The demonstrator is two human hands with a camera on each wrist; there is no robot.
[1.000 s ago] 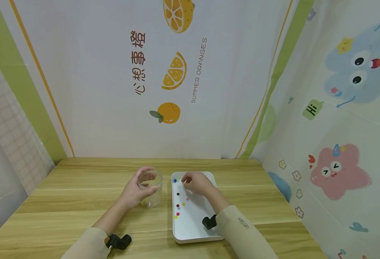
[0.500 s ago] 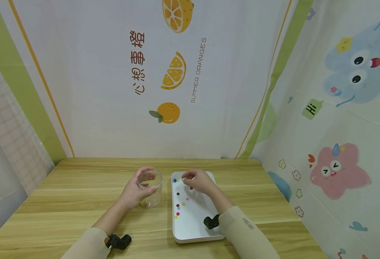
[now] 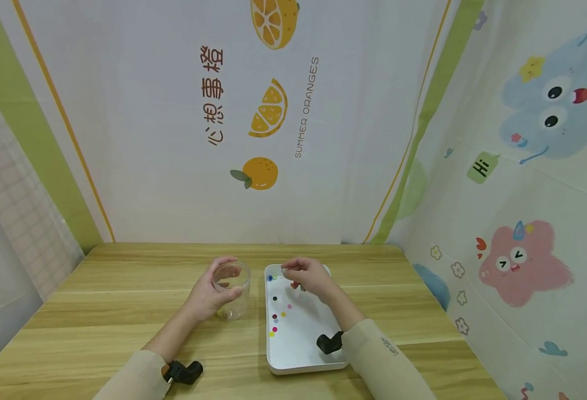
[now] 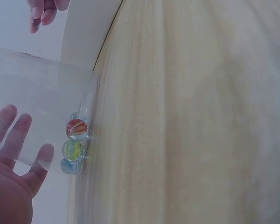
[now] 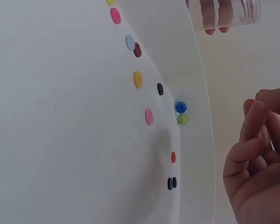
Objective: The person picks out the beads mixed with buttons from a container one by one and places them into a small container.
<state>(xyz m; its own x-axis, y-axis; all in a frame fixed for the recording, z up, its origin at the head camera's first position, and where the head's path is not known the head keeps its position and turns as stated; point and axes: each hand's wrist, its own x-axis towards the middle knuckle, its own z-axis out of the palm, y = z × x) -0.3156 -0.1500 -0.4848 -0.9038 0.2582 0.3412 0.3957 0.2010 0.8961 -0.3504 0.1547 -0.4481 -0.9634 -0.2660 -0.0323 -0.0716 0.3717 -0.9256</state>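
Wooden table (image 3: 123,289), printed backdrop. Left hand (image 3: 208,297) wrapped round clear cup (image 3: 232,291) holding marbles (image 4: 74,144). Right hand (image 3: 306,278) over white tray (image 3: 298,355), fingertips pinched; contents untellable. Marbles likely hard, smooth, roll-prone: pinch across middle.

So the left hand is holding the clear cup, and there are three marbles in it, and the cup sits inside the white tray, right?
Not quite. The left hand does hold the clear cup, and three marbles lie in it, but the cup stands on the wooden table, beside the white tray, not inside it. The head view shows this.
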